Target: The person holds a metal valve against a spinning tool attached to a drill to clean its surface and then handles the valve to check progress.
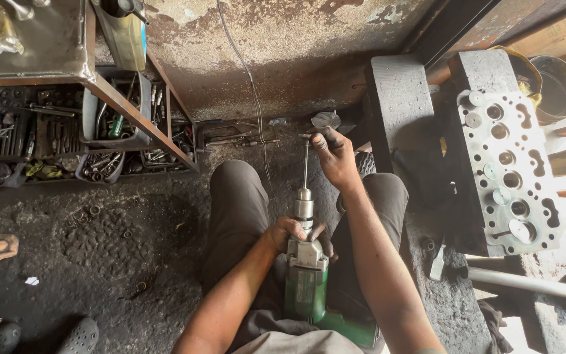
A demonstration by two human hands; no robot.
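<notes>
Green drill (309, 288) lies in the lap between the knees, nose pointing away. Left hand (289, 235) is closed around its grey front housing just behind the chuck (304, 204). A long rod (305, 164) is already seated in the chuck; right hand (334, 152) pinches its far end with fingers curled. Whether the chuck is tight cannot be told. Beyond, loose tools lie on the oily floor (99, 249) by the wall. Left, a shelf (67, 131) of spanners; right, a cylinder head (506, 170) rests on blocks, untouched.
</notes>
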